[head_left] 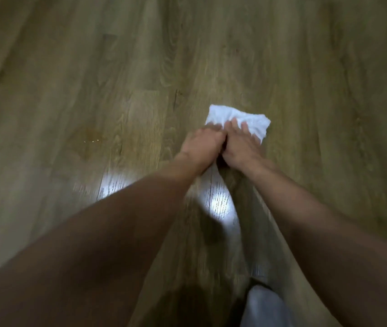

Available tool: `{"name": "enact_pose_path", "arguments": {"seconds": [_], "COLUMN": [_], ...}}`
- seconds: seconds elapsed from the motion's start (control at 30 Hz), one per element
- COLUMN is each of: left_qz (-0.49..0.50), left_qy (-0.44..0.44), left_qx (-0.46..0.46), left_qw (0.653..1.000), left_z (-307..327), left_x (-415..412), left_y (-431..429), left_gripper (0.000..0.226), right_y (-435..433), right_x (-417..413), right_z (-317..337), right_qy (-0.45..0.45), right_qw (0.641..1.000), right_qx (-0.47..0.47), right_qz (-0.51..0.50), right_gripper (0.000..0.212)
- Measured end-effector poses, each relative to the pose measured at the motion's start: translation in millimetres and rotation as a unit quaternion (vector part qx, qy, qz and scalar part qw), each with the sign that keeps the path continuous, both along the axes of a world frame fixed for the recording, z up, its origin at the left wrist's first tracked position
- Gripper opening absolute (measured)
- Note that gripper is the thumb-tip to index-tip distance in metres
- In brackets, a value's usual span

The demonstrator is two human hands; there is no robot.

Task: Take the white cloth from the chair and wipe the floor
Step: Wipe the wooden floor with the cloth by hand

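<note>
Glossy wood-plank floor (93, 79), white cloth (225, 114) under left hand (199, 145) and right hand (242, 147), fingers (244, 126) spread flat.

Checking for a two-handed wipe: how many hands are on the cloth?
2. The left hand presses the near left part of the white cloth; the right hand presses its right part, beside the left.

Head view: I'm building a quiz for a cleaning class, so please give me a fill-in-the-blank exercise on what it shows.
1. The ____ cloth lies on the wooden floor.
2. With the left hand and the right hand pressing on it, the cloth has exactly ____ hands on it.
3. A small glinting spot sits on the floor to the ____ of the hands.

Missing words: white; two; left.
</note>
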State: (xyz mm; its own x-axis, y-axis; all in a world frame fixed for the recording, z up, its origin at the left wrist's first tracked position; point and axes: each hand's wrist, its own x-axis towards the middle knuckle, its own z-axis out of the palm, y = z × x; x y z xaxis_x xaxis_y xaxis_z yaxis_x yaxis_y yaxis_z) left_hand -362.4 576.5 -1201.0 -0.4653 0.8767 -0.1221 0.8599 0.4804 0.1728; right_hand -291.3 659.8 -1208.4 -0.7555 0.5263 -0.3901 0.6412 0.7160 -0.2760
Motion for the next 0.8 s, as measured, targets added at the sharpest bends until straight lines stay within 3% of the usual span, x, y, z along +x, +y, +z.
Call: {"name": "enact_pose_path", "arguments": {"seconds": [0.13,0.27,0.37,0.5,0.63,0.8], "left_qz": [0.062,-0.126,-0.194,-0.202,-0.136,-0.150], "left_qy": [-0.057,0.030,0.065,0.065,0.100,0.095], "left_qx": [-0.046,-0.115,-0.111,-0.110,-0.124,-0.139], "left_qw": [0.995,0.985,0.972,0.971,0.978,0.974], "left_z": [18,24,19,15,18,22], "left_x": [-44,-46,-46,-55,-76,-73], "left_y": [27,21,-6,-30,-21,-32], "left_gripper": [0.022,0.028,0.033,0.037,0.041,0.036], "right_y": [5,-29,-56,-52,-19,-39], "right_x": [-25,-3,9,-5,-42,-49], "right_z": [-1,-11,-16,-12,0,6], "right_qy": [0.022,0.067,0.067,0.076,0.087,0.047], "right_qw": [0.999,0.996,0.996,0.997,0.994,0.998], "right_qx": [0.024,0.064,0.055,0.022,0.006,0.029], "right_qz": [-0.008,-0.019,-0.016,0.004,0.060,0.023], "right_gripper": [0.062,0.065,0.063,0.060,0.049,0.038]}}
